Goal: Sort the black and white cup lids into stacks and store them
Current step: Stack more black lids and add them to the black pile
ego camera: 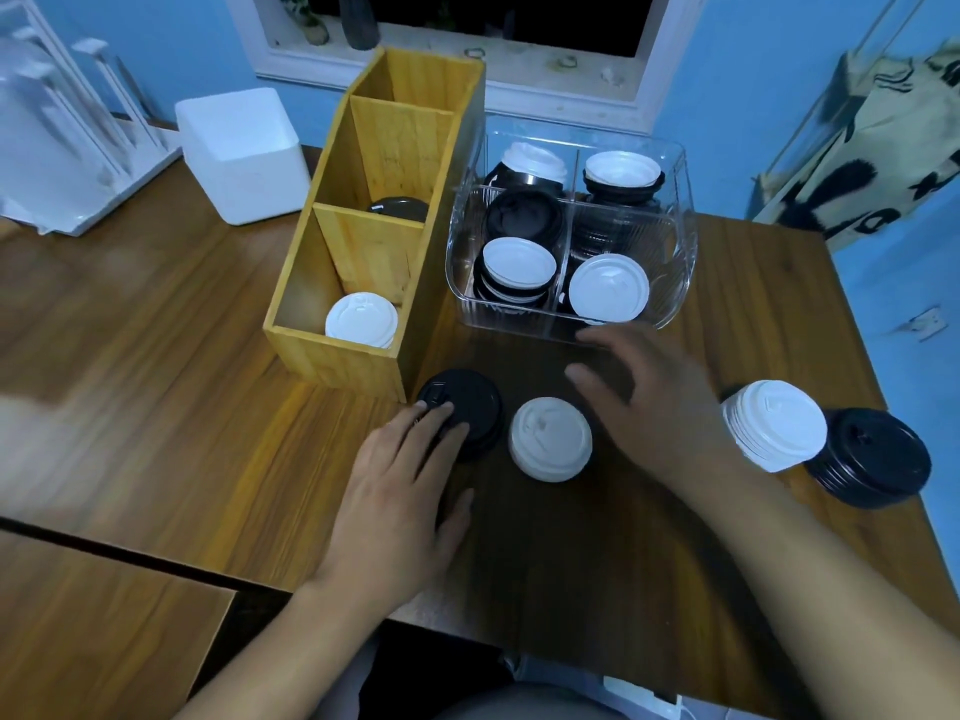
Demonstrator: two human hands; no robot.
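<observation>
A black lid stack point(470, 402) sits on the table in front of the wooden organizer point(332, 350); my left hand point(400, 485) rests on its near edge with fingers extended. Beside it lies a white lid point(550, 439). My right hand point(644, 402) hovers open just right of the white lid, fingers spread toward the clear bin point(675, 283), which holds mixed black and white lids. The organizer's near compartment holds white lids point(362, 319); its middle compartment holds a black lid point(397, 207). At the right stand a white lid stack point(774, 431) and a black lid stack point(872, 459).
A white foam box point(241, 153) and a white rack point(62, 127) stand at the back left. A window sill runs behind the organizer. A printed bag point(883, 148) hangs at the right. The table's right edge lies close to the black stack.
</observation>
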